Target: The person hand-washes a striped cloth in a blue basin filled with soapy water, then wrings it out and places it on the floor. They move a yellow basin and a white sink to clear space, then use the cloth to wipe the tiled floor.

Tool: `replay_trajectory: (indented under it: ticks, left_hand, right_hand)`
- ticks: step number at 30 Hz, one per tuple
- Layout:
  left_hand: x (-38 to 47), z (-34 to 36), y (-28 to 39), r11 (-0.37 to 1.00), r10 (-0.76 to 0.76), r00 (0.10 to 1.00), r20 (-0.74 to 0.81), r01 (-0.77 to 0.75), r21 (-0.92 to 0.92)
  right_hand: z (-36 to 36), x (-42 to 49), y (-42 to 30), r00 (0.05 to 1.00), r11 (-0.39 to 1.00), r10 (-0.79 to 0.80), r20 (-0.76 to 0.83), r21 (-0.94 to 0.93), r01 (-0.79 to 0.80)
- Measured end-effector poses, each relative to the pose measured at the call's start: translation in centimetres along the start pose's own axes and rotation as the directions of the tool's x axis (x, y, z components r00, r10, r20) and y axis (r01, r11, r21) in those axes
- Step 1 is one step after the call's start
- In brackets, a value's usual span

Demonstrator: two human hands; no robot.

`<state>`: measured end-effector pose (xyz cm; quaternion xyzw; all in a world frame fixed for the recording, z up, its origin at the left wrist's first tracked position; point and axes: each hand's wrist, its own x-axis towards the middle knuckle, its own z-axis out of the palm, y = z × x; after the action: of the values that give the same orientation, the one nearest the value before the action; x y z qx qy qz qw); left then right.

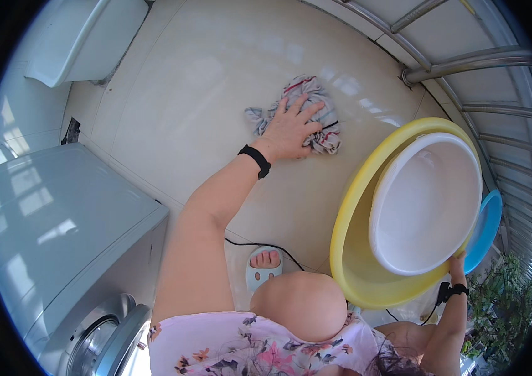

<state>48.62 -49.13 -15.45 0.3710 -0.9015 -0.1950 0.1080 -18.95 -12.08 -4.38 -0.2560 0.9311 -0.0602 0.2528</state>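
Note:
My left hand (291, 129), with a black band on its wrist, presses down on a bunched striped cloth (315, 94) on the tiled floor. Its fingers are spread over the folds and dig into them. To the right, my right hand (457, 264) grips the rim of a yellow plastic basin (348, 235). That basin is tilted up on its side. A smaller white basin (428, 207) sits inside it. Behind the two, part of a blue basin (489, 230) shows. The fingers of my right hand behind the rim are hidden.
A front-loading washing machine (73, 221) stands at the left, its round door (122, 340) ajar. A white ceramic fixture (73, 42) is at the upper left. Metal railings (472, 63) run along the right, near a leafy plant (505, 301). A black cord (266, 244) crosses the floor by my slippered foot.

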Motion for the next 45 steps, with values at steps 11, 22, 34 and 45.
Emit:
replay_trajectory:
  ticks: [11,22,34,45]
  left_hand:
    - [-19.2,2.9,5.7,0.491,-0.84,0.429,-0.332,0.862,-0.127]
    - [-3.4,1.6,0.9,0.957,-0.229,0.957,-0.179,0.255,0.136]
    - [10.2,3.0,0.1,0.934,-0.354,0.899,-0.258,0.354,-0.048]
    - [-18.1,1.1,5.4,0.998,-0.068,0.998,0.018,0.068,0.012]
  right_hand:
    - [0.0,0.8,0.5,0.996,0.998,-0.058,0.064,0.04,0.056]
    - [-0.2,1.3,1.2,0.996,0.995,-0.075,0.049,-0.058,0.077]
    - [0.3,1.5,0.0,0.999,0.996,0.04,-0.003,-0.083,-0.04]
    - [-0.2,-0.8,-3.5,0.959,0.961,0.276,0.069,-0.019,-0.275]
